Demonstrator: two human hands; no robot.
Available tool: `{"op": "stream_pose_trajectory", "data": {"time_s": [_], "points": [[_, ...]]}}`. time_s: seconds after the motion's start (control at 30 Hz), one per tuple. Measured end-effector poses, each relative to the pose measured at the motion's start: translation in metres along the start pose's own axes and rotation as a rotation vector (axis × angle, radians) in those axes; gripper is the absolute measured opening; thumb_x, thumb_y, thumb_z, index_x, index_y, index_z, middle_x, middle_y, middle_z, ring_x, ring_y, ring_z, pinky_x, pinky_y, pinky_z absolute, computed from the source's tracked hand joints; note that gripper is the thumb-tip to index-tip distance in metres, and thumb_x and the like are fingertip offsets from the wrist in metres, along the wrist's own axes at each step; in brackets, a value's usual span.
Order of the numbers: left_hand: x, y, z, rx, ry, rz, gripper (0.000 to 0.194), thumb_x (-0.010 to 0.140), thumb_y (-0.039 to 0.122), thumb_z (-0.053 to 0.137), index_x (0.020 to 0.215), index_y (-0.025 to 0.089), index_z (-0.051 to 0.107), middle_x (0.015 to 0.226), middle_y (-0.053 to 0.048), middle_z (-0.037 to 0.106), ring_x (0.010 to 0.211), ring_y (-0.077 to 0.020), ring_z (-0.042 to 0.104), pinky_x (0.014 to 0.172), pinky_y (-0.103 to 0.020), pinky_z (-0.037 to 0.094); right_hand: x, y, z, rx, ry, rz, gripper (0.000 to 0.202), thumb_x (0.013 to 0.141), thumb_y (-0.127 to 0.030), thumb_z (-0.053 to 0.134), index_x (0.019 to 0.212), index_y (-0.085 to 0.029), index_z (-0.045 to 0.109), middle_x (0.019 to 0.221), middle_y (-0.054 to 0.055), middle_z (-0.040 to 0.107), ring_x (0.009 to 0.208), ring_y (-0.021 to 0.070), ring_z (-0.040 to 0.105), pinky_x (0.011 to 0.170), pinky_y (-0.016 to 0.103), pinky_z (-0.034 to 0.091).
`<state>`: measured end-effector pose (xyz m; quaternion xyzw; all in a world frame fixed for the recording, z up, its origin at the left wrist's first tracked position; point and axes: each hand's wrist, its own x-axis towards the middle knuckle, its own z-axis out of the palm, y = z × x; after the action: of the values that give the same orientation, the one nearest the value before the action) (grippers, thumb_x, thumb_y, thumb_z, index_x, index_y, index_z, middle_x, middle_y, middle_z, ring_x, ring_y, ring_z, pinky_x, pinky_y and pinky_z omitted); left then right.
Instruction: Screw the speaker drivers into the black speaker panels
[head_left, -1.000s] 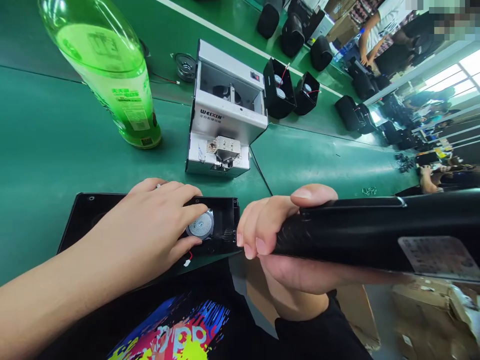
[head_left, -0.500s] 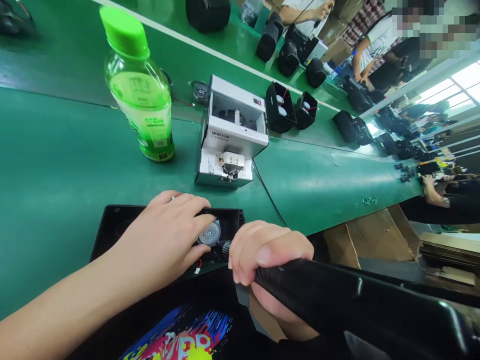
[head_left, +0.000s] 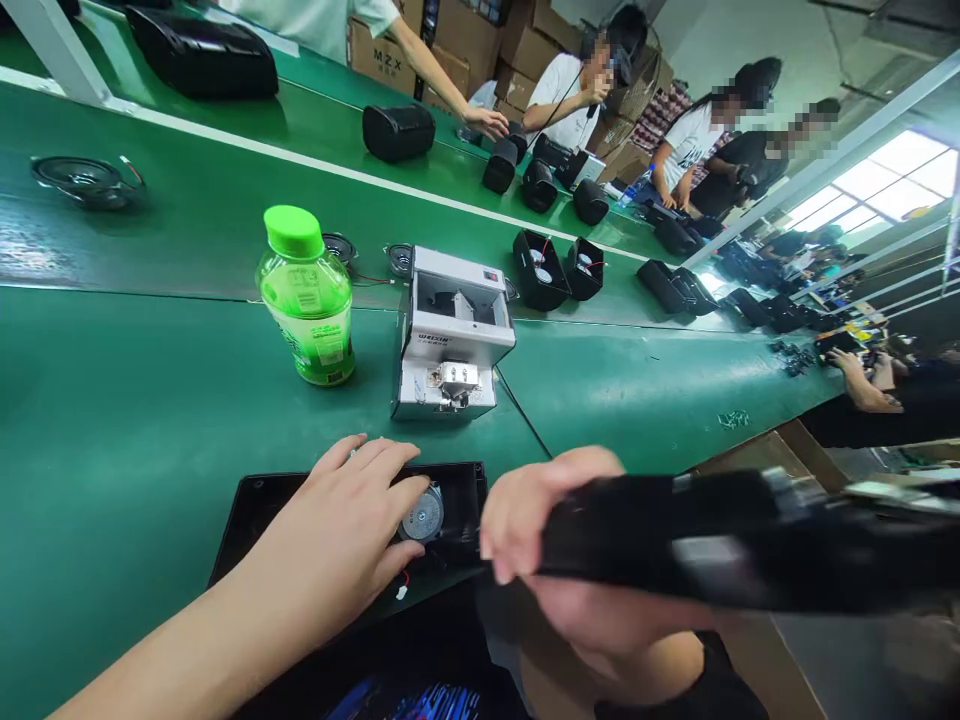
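My left hand [head_left: 360, 520] lies over a long black speaker housing [head_left: 471, 484] on the bench. Its thumb and index finger bracket the round grey magnet of a speaker driver [head_left: 422, 514] set inside. Out of the housing's near side comes a short red wire with a white plug [head_left: 402, 591]. My right hand [head_left: 540, 520] is wrapped round the black body of an electric screwdriver [head_left: 645, 525], smeared by motion. The screwdriver's tip is hidden behind my fingers, at the right end of the housing.
Beyond the housing stand a white WEIXIN machine [head_left: 457, 345] and a green-capped bottle [head_left: 307, 300]. Open black housings [head_left: 541, 272] and loose speakers [head_left: 84, 180] lie farther back. Co-workers sit across the bench; one arm [head_left: 431, 70] reaches over it. Cardboard [head_left: 810, 660] is low right.
My view has tilted up, showing more of the far bench and a co-worker's reaching arm. The screwdriver's rear has swung up, bringing it nearly level. My left hand keeps its place on the speaker driver.
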<state>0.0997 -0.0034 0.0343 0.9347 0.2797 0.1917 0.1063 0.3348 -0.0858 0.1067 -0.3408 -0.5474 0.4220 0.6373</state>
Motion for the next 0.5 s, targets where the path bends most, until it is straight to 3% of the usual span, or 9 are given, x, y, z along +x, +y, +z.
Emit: {"op": "stream_pose_trajectory", "data": {"time_s": [0.07, 0.13, 0.27, 0.37, 0.43, 0.5], "points": [[-0.002, 0.000, -0.001, 0.007, 0.038, 0.024, 0.039, 0.092, 0.018, 0.091, 0.131, 0.023, 0.090, 0.151, -0.017, 0.088, 0.135, -0.0433, 0.086, 0.126, -0.074, 0.062, 0.037, -0.015, -0.004, 0.043, 0.132, -0.137, 0.067, 0.108, -0.093, 0.076, 0.139, -0.037, 0.093, 0.067, -0.004, 0.070, 0.047, 0.0202, 0.063, 0.050, 0.038, 0.061], [-0.003, 0.002, -0.005, 0.036, 0.102, 0.054, 0.031, 0.101, 0.019, 0.081, 0.130, 0.021, 0.090, 0.149, -0.018, 0.089, 0.136, -0.0438, 0.085, 0.126, -0.075, 0.060, 0.077, -0.018, -0.005, 0.048, 0.197, -0.232, 0.066, 0.101, -0.096, 0.083, 0.124, -0.035, 0.096, 0.066, -0.003, 0.073, 0.046, 0.0198, 0.065, 0.049, 0.038, 0.061], [-0.014, 0.016, -0.013, 0.116, 0.222, 0.070, 0.037, 0.124, 0.025, 0.057, 0.126, 0.022, 0.093, 0.153, -0.015, 0.091, 0.140, -0.0385, 0.083, 0.125, -0.064, 0.054, 0.136, 0.005, 0.002, 0.004, 0.152, -0.262, 0.079, 0.081, -0.114, 0.082, 0.096, -0.036, 0.087, 0.059, -0.006, 0.071, 0.043, 0.0197, 0.060, 0.042, 0.035, 0.051], [-0.034, 0.032, -0.007, 0.096, 0.267, 0.052, 0.037, 0.129, 0.032, 0.058, 0.133, 0.025, 0.094, 0.153, -0.008, 0.093, 0.135, -0.0326, 0.083, 0.117, -0.054, 0.054, 0.150, 0.022, 0.007, -0.041, 0.089, -0.179, 0.085, 0.075, -0.118, 0.082, 0.099, -0.036, 0.082, 0.057, -0.008, 0.070, 0.040, 0.0207, 0.056, 0.041, 0.037, 0.049], [-0.048, 0.043, 0.002, 0.075, 0.315, 0.012, 0.037, 0.131, 0.035, 0.058, 0.131, 0.026, 0.094, 0.145, -0.005, 0.095, 0.127, -0.0311, 0.083, 0.112, -0.051, 0.054, 0.152, 0.027, 0.007, -0.056, 0.085, -0.155, 0.087, 0.080, -0.118, 0.078, 0.106, -0.035, 0.082, 0.058, -0.009, 0.069, 0.040, 0.0203, 0.056, 0.041, 0.037, 0.048], [-0.060, 0.050, 0.011, 0.110, 0.282, 0.007, 0.036, 0.130, 0.032, 0.059, 0.135, 0.023, 0.094, 0.147, -0.006, 0.095, 0.123, -0.0309, 0.083, 0.108, -0.051, 0.055, 0.150, 0.027, 0.004, -0.061, 0.096, -0.127, 0.083, 0.090, -0.114, 0.074, 0.114, -0.034, 0.083, 0.062, -0.008, 0.070, 0.044, 0.0193, 0.060, 0.044, 0.035, 0.050]]}}
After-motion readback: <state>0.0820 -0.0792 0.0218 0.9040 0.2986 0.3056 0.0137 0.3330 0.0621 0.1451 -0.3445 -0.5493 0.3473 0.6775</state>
